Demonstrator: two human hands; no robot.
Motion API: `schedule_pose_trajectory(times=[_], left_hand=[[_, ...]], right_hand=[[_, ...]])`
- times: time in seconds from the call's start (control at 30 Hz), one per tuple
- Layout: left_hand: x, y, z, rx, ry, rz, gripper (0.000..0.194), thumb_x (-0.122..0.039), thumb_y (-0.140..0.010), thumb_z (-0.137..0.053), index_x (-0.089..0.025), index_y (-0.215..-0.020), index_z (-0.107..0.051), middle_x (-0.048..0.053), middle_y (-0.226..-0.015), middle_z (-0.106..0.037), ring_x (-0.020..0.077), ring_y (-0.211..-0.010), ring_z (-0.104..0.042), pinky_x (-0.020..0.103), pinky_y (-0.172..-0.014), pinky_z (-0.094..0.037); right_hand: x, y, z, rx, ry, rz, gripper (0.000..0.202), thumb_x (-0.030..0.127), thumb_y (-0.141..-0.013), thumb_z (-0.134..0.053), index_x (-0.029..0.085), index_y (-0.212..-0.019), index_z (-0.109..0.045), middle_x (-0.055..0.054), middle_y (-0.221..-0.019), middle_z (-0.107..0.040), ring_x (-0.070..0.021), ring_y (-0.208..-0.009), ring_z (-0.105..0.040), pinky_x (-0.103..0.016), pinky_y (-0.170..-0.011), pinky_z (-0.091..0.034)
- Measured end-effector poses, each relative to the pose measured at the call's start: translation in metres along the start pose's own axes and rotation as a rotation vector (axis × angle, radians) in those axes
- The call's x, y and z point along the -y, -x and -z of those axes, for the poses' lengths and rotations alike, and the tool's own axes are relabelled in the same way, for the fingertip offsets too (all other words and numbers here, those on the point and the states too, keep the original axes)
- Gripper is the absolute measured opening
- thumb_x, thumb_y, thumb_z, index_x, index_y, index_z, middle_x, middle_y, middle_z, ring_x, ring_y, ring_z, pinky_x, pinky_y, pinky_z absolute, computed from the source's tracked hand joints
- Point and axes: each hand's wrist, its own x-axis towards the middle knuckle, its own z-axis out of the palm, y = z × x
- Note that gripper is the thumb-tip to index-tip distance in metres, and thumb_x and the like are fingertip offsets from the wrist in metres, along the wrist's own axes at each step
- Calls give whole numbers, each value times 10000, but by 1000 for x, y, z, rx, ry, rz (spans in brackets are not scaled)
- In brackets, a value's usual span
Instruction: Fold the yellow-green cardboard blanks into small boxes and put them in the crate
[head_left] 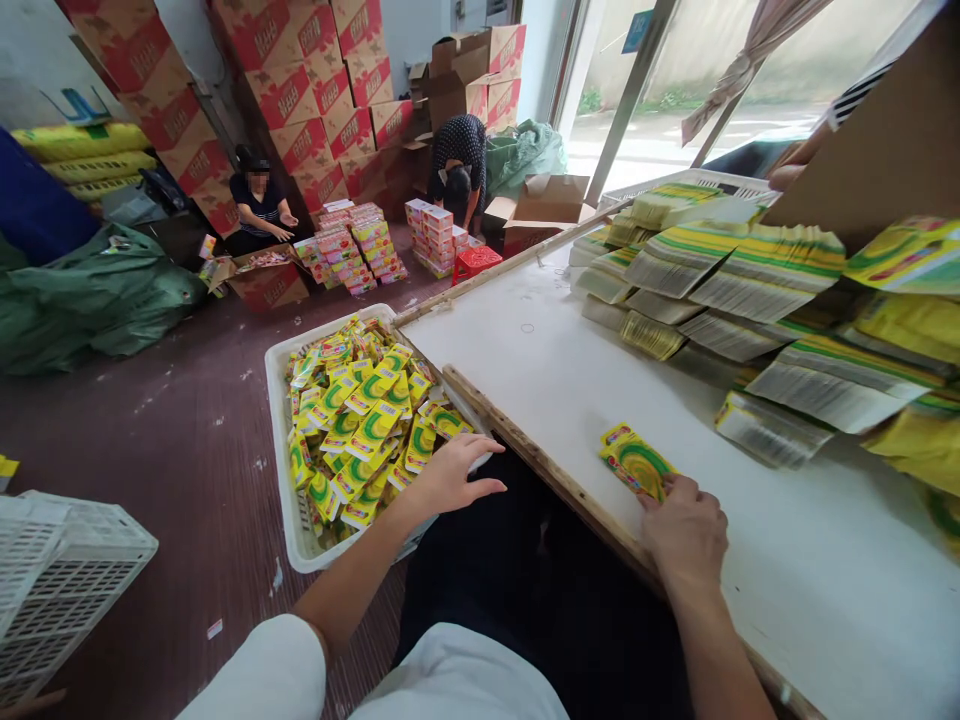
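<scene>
My left hand (461, 472) hovers over the near right edge of a white plastic basket (279, 440), its fingers apart and nothing in them. Heaped inside the basket are many small yellow-and-green packets (375, 428). Over the white tabletop (517, 330), my right hand (686, 525) grips the near end of a flat yellow-and-green card pack (634, 460). Whether this is one piece or a small stack, I cannot tell. To the right of that hand lie piled bundles of similar yellow-and-green cards (757, 270), slightly blurred.
A wooden strip (517, 450) edges the table. White crates (82, 560) stand on the floor at left. Two people (259, 205) work beyond, near stacked pink boxes (349, 245), a red stool (476, 262) and tall cartons (322, 90). Another person's hand (787, 175) shows at far right beside cardboard.
</scene>
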Motion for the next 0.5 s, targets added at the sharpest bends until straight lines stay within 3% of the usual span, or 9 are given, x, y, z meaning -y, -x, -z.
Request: schedule_pose_trajectory(times=[0.17,0.27,0.33,0.4,0.5], left_hand=[[-4,10,-22,140,148,43,485,-390,-823,-769,-211,-1253,-635,117,-1257,-678,257,-1193,-619,451,-1048,-478],[-7,6,-49,170,493,91,783,-473,-712,-847,-243,-1387,-524,140,-1368,-615,291,-1272,-584,477,-1041,-490],[-14,-2,-66,51,789,87,904,-575,-660,-851,-254,-1415,-472,145,-1412,-574,317,-1304,-559,496,-1052,-481],[-25,-11,-78,-129,1045,102,809,-687,-724,-738,-230,-1349,-502,141,-1363,-595,317,-1272,-577,501,-1050,-483],[-41,-23,-82,-360,1213,236,646,-754,-822,-512,-196,-1143,-553,118,-1064,-663,283,-1093,-651,481,-957,-538]], right_hand=[[10,6,13,-149,-652,-134,573,487,-759,-687,180,-1203,-494,-60,-879,-620,-300,-855,-641,-483,-856,-525],[37,25,25,-132,-1060,-60,743,540,-600,-840,219,-1159,-470,-10,-849,-601,-250,-806,-646,-450,-836,-552],[62,47,30,11,-1206,61,697,522,-632,-850,229,-1146,-483,-1,-837,-608,-216,-771,-643,-408,-795,-565],[87,70,32,235,-1295,180,601,488,-720,-817,233,-1157,-494,-8,-847,-624,-186,-737,-638,-357,-735,-573],[110,99,34,348,-1396,244,500,434,-839,-739,260,-1222,-468,10,-821,-613,-162,-745,-632,-302,-712,-569]])
